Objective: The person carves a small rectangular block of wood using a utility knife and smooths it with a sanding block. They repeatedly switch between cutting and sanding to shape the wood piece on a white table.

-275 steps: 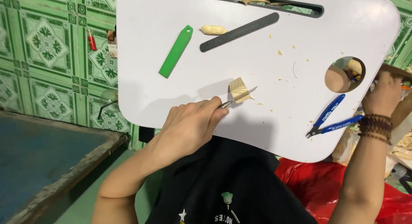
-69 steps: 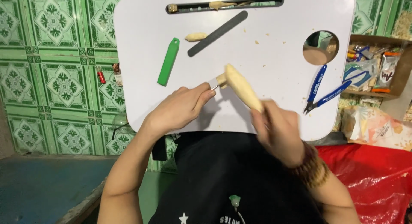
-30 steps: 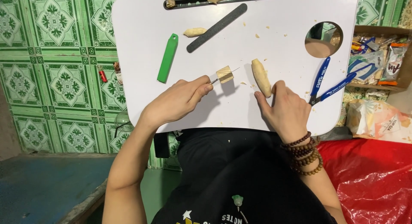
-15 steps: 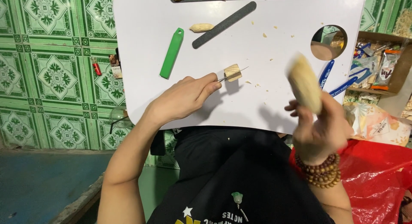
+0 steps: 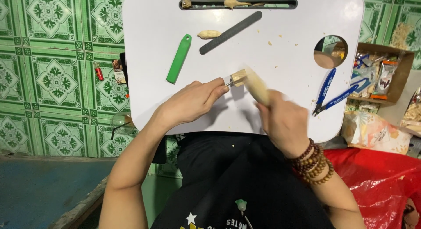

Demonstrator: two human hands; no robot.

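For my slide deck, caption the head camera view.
Left hand holds a small tool at a wood block; right hand grips a pale carved stick.

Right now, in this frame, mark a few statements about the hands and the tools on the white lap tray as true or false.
1. The right hand grips a pale wooden piece. True.
2. The green handle lies right of the round hole. False: it lies on the white tray's left part, far from the hole.
3. The left hand holds a small tool against a small wood block. True.
4. The blue-handled pliers are in the left hand. False: they lie on the tray near its right edge, untouched.
5. The grey file lies in the slot at the top. False: it lies slantwise below the slot.
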